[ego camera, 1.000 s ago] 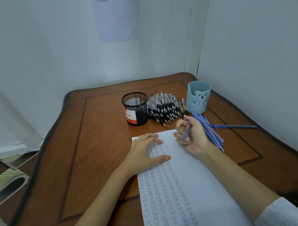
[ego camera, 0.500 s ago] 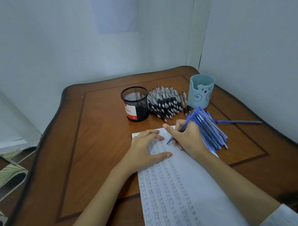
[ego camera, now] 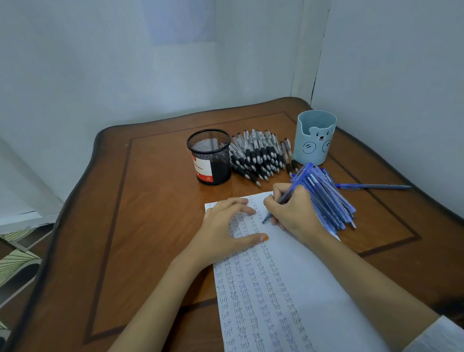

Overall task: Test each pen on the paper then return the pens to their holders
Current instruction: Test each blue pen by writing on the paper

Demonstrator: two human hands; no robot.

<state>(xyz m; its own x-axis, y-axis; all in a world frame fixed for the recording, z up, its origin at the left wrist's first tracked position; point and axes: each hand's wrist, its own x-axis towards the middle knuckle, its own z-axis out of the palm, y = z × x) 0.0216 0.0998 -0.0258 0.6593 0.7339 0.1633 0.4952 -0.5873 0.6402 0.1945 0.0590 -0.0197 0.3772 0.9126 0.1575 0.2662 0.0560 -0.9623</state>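
A white sheet of paper covered in rows of the word "test" lies on the wooden table. My left hand rests flat on the sheet's top left part, fingers spread. My right hand grips a blue pen in a writing hold, its tip touching the paper near the top. A pile of blue pens lies just right of that hand. Several black pens lie in a heap between a black mesh holder and a light blue bear holder.
One blue pen lies alone on the table to the right of the blue pile. White walls close the table in at the back and right. The table's left edge drops to a patterned floor.
My right hand turned the blue pen from an upright hold above the paper into a writing hold and brought its tip down onto the sheet. The left hand stayed on the paper.
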